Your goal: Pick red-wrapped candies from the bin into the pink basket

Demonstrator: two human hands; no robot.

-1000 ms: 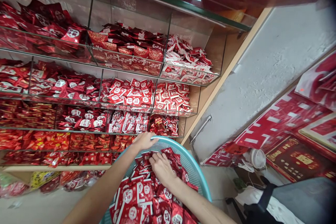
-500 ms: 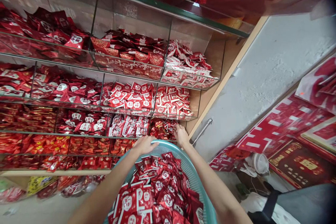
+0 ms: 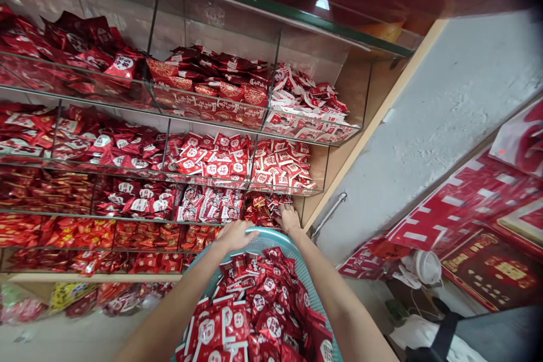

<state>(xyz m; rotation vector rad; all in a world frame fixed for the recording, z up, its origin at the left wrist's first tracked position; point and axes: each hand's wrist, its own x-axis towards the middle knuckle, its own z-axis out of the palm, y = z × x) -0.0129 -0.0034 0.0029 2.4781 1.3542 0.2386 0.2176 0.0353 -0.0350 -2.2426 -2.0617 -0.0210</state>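
Observation:
Below me is a teal plastic basket (image 3: 271,236), heaped with red candy packets (image 3: 267,308) that carry white round prints. My left hand (image 3: 235,236) grips the basket's far rim, thumb along the edge and fingers over the outside. My right hand (image 3: 291,218) reaches past the rim into the right-end compartment of a lower shelf. Its fingers lie stretched out on small shiny dark red packets (image 3: 263,209) there. The fingertips are partly lost among the packets, and I see nothing lifted in them.
Glass-fronted shelves (image 3: 203,114) hold several compartments of red packets. A wooden side panel (image 3: 373,124) meets the grey wall (image 3: 424,124). To the right lie a white cup-like object (image 3: 426,267) and a dark red box (image 3: 492,268). Bagged goods (image 3: 70,297) sit under the shelves.
My right hand's fingers have spread flatter over the packets in the compartment. The left hand stays on the basket rim. The view has shifted slightly.

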